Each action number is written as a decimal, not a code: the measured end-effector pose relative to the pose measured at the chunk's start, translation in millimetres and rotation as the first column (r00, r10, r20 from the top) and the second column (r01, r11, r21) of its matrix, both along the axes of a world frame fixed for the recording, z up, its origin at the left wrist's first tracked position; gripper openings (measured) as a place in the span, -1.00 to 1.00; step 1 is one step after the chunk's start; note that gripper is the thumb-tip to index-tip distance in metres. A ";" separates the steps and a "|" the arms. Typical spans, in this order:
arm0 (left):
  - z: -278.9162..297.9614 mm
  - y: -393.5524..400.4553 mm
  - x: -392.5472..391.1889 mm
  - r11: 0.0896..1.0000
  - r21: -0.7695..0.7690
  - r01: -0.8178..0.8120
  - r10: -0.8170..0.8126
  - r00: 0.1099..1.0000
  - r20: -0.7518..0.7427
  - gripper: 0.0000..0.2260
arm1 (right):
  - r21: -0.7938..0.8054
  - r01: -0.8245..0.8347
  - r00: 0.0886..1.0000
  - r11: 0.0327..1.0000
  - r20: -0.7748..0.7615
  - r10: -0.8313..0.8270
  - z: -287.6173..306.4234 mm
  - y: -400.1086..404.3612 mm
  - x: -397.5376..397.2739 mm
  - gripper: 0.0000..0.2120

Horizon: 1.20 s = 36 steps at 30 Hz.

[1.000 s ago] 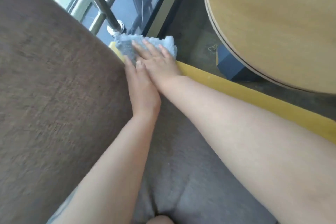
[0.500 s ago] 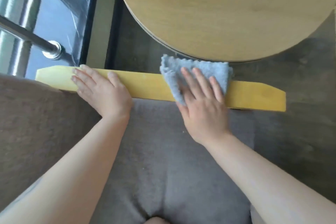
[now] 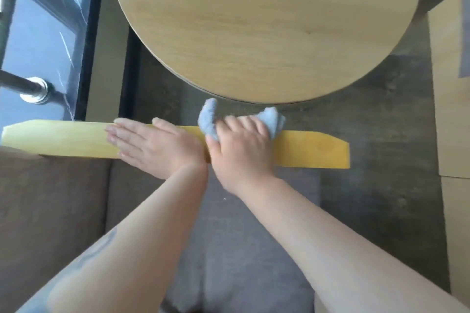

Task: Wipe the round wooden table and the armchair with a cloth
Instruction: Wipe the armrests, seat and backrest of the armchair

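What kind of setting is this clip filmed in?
Probably a sitting corner by a window or balcony, in a home or hotel room: a brown upholstered armchair with a wooden armrest, a round wooden table, and a metal railing behind glass.

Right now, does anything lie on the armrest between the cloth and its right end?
Nothing visible does. The right hand grips the cloth on the armrest, and the wood from there to the right end is bare. The left hand rests on the other side.
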<state>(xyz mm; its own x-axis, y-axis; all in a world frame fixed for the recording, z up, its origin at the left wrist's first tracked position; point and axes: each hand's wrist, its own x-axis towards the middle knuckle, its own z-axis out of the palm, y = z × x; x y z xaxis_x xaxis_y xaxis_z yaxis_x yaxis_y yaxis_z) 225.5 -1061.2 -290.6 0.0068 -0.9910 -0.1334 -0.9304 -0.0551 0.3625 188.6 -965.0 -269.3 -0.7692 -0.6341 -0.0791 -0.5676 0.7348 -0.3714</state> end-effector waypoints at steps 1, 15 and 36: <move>-4.6 2.4 -2.3 1.000 -0.028 -0.007 0.008 1.000 0.015 -0.46 | 0.012 -0.053 0.996 0.999 0.073 0.052 1.2 -21.0 -3.5 -0.71; -7.7 2.6 -8.9 0.992 -0.109 -0.066 0.079 0.990 0.120 -0.47 | 0.152 -0.635 0.761 0.758 -0.051 0.647 -15.3 63.9 -52.8 -0.45; 22.8 137.4 -1.4 0.965 0.137 0.223 -0.212 0.973 -0.094 -0.51 | 0.269 -0.761 0.538 0.591 -0.249 0.806 -15.5 146.3 -75.6 -0.35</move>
